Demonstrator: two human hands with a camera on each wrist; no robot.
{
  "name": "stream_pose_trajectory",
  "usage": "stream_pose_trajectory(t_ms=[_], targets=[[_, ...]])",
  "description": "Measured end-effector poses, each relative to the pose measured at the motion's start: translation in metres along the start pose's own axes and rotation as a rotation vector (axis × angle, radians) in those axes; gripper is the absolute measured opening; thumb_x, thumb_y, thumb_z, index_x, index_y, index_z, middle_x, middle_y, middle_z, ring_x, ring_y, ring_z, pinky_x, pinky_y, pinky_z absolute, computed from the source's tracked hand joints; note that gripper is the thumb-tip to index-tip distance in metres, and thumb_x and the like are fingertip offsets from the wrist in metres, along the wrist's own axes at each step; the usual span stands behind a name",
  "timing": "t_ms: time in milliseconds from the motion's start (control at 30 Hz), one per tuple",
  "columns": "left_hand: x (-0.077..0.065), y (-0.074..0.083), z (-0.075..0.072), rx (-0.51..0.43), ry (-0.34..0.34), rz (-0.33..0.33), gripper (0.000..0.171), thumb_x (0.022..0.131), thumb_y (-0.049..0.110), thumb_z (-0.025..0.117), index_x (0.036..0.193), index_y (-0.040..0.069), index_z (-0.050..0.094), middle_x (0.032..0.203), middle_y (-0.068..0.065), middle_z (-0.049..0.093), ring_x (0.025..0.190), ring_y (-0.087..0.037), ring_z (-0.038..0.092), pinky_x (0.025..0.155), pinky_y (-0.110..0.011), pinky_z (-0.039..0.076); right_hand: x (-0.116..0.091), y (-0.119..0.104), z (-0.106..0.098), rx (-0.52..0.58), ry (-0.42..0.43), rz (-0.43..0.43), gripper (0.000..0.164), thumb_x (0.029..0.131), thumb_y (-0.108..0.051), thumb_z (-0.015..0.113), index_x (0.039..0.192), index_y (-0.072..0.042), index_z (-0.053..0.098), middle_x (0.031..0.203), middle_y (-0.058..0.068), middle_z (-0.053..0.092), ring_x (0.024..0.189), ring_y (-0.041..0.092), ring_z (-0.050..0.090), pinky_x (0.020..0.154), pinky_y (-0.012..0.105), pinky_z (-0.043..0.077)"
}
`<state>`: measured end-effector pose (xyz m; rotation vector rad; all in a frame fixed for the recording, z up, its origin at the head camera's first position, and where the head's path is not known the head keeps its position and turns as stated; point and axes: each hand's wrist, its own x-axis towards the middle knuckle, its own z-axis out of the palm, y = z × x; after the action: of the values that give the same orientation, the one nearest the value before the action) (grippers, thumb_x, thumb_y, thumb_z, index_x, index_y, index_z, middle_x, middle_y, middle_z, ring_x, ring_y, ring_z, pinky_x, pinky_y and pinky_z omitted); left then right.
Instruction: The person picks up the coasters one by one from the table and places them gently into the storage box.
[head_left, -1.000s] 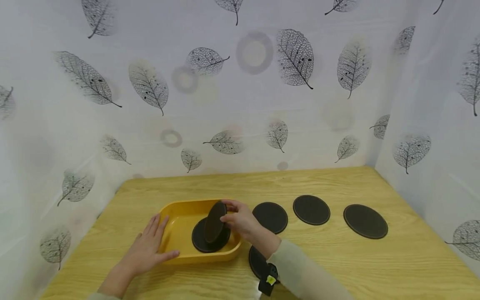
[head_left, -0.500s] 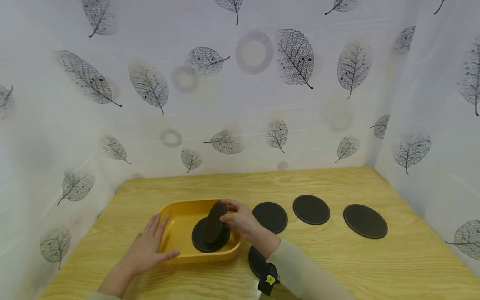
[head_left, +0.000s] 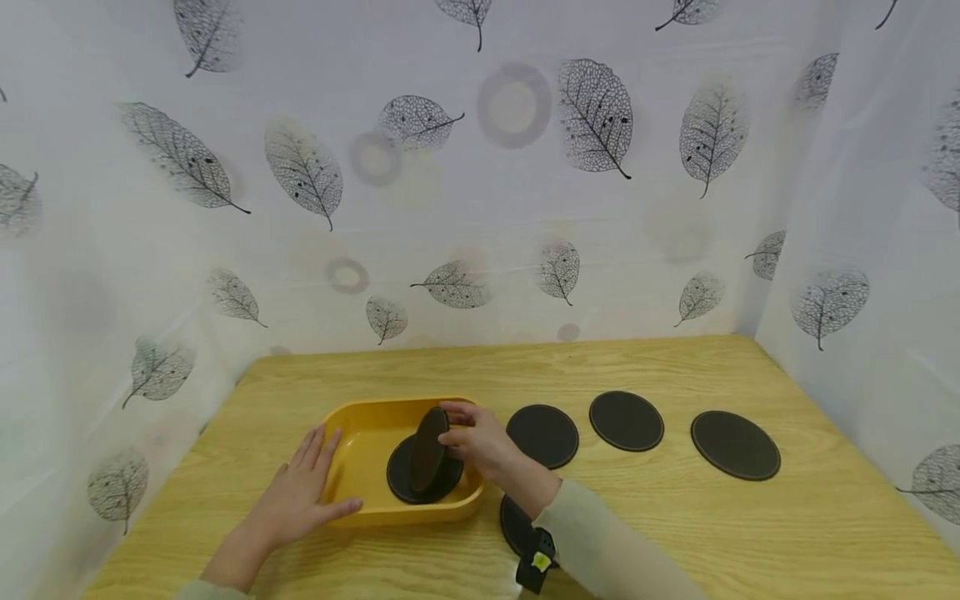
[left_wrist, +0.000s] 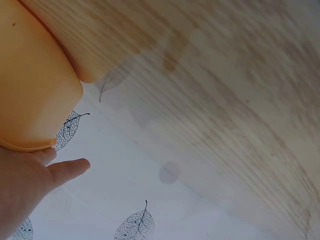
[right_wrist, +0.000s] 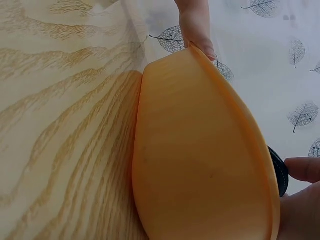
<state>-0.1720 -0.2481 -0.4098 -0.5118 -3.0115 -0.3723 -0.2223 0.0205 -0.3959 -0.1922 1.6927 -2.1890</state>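
My right hand (head_left: 480,442) pinches a round black coaster (head_left: 429,450) by its right edge, steeply tilted inside the yellow tray (head_left: 358,433). Beneath it another black coaster (head_left: 399,475) lies flat on the tray floor, partly covered. My left hand (head_left: 292,496) rests on the tray's left end, fingers spread over the rim and thumb along the near side. In the left wrist view, that hand (left_wrist: 25,180) touches the tray rim (left_wrist: 30,148). From the right wrist, the held coaster (right_wrist: 280,172) peeks over the tray wall (right_wrist: 200,150) beside my thumb.
Right of the tray, black coasters lie spread on the wooden table (head_left: 637,525): one near (head_left: 542,435), one farther back (head_left: 626,421) and one far right (head_left: 735,444). Another coaster (head_left: 516,525) is partly under my right forearm. A leaf-print curtain (head_left: 480,208) surrounds the table.
The head view shifts slightly. My right hand tips the pinched coaster a little more upright; my left hand stays on the tray rim.
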Motion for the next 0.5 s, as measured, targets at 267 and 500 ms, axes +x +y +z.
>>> stream_pose_trajectory(t_ms=[267, 500], targets=[[0.0012, -0.0003, -0.0001, 0.009, 0.004, -0.002, 0.094, 0.076, 0.057, 0.055, 0.139, -0.002, 0.017, 0.141, -0.029, 0.011, 0.128, -0.041, 0.012, 0.082, -0.068, 0.025, -0.0026, -0.0032, -0.0004, -0.170, -0.002, -0.060, 0.047, 0.078, 0.005, 0.060, 0.123, -0.001, 0.049, 0.115, 0.015, 0.045, 0.099, 0.025, 0.050, 0.079, 0.035, 0.047], [0.0005, -0.0013, 0.0009, 0.008, 0.002, -0.002, 0.094, 0.076, 0.057, 0.055, 0.139, -0.002, 0.017, 0.141, -0.029, 0.010, 0.128, -0.041, 0.011, 0.083, -0.068, 0.025, 0.0011, -0.0011, -0.0046, -0.501, 0.042, -0.216, 0.038, 0.075, 0.003, 0.066, 0.112, -0.002, 0.058, 0.102, 0.010, 0.057, 0.098, 0.027, 0.053, 0.076, 0.033, 0.047]])
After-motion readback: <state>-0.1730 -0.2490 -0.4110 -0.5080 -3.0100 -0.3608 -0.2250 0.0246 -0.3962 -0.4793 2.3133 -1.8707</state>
